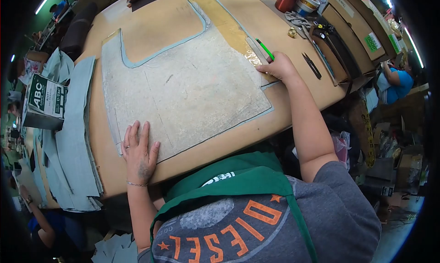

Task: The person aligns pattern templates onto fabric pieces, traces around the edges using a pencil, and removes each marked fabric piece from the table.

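A: You seem to be at the step of working the green pen (265, 49) along the edge of the big grey pattern (192, 88). It lies flat on the counter (160, 27) in front of you, with a blue sheet (129, 65) showing around its rim.

B: Your right hand (278, 68) is closed around the pen, its thumb side touching the pattern by the taped strip. Your left hand (138, 148) lies palm down on the near left corner, fingers spread, gripping nothing. Whether the pen's tip is on the sheet, I can't tell; your grip hides it.

A: I'd say your next move calls for steady pressure from that left palm, so pattern and sheet don't slip apart, and a pen held snug to the edge.

B: Mind your limits. The counter's front edge runs close to the pattern's near side, so your forearms have little support there. Beyond your right hand lie the black snips (311, 66); on the left, a stack of sheets (75, 143). Your freest room is inside the pattern's deep cutout, where only bare counter shows.
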Action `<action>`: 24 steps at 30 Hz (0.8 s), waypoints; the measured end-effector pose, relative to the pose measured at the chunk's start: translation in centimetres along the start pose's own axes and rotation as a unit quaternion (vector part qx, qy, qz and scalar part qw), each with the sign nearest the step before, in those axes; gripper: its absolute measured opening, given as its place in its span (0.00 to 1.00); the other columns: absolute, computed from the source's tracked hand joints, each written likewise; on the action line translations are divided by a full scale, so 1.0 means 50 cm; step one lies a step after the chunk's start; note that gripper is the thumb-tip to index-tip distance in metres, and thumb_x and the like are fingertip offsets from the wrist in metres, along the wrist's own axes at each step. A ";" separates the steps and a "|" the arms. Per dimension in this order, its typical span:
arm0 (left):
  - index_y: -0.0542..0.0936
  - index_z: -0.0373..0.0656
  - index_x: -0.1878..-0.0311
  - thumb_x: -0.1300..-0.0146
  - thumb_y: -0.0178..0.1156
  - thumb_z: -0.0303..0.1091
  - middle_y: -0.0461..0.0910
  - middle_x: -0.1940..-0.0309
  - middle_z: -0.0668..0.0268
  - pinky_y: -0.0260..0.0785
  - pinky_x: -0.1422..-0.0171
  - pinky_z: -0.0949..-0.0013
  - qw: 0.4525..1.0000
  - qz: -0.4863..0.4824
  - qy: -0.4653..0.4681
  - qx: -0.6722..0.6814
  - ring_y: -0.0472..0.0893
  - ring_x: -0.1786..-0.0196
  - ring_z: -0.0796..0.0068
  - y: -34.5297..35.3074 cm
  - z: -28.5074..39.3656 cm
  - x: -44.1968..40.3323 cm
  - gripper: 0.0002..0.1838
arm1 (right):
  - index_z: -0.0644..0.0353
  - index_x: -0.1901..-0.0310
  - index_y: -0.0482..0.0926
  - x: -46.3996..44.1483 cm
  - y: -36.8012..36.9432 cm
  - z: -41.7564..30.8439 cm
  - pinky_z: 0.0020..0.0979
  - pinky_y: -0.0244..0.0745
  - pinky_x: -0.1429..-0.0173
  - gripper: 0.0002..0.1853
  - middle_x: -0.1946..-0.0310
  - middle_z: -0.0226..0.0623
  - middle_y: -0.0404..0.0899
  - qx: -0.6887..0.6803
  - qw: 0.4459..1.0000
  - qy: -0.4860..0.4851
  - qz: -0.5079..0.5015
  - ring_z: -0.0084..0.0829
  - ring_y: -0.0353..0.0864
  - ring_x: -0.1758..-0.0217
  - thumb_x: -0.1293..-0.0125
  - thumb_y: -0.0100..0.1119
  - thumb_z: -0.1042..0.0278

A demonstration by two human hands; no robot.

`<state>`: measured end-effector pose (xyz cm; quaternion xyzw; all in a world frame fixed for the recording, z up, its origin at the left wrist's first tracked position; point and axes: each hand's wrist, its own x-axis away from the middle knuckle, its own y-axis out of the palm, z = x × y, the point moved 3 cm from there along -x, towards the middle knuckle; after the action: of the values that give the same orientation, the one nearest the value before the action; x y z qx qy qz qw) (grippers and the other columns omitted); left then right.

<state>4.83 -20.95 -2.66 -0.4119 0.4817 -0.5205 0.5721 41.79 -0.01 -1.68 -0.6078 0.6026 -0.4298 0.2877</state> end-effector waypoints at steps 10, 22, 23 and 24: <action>0.63 0.51 0.39 0.43 0.50 0.47 0.54 0.37 0.62 0.38 0.35 0.46 1.000 -0.003 -0.006 -0.007 0.50 0.33 0.59 0.000 0.003 0.002 0.28 | 0.67 0.64 0.74 -0.006 0.005 0.016 0.30 0.70 0.55 0.28 0.64 0.47 0.76 -0.042 0.999 -0.011 0.017 0.37 0.77 0.59 0.65 0.73 0.56; 0.67 0.50 0.41 0.43 0.50 0.44 0.59 0.39 0.61 0.41 0.35 0.50 1.000 0.028 -0.004 0.005 0.55 0.35 0.58 -0.011 -0.017 -0.006 0.24 | 0.68 0.62 0.74 0.043 0.018 -0.012 0.33 0.70 0.56 0.27 0.66 0.48 0.77 -0.042 0.998 -0.021 0.044 0.39 0.77 0.61 0.62 0.71 0.58; 0.67 0.49 0.42 0.42 0.50 0.42 0.60 0.40 0.59 0.44 0.35 0.53 0.999 0.032 0.000 -0.005 0.56 0.36 0.57 -0.013 -0.013 -0.007 0.24 | 0.68 0.62 0.74 0.045 0.018 -0.009 0.33 0.70 0.56 0.27 0.66 0.48 0.77 -0.049 0.997 -0.025 0.046 0.39 0.77 0.61 0.62 0.71 0.58; 0.67 0.47 0.42 0.42 0.50 0.40 0.61 0.41 0.57 0.46 0.35 0.56 0.999 0.037 0.004 -0.015 0.58 0.37 0.56 -0.015 -0.011 -0.006 0.23 | 0.68 0.63 0.74 0.046 0.019 -0.009 0.33 0.70 0.56 0.27 0.66 0.48 0.77 -0.055 0.997 -0.029 0.049 0.39 0.77 0.61 0.62 0.71 0.58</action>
<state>4.13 -20.70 -2.02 -0.4004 0.5066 -0.4931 0.5831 40.69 -2.30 -1.89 -0.6047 0.6460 -0.3631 0.2918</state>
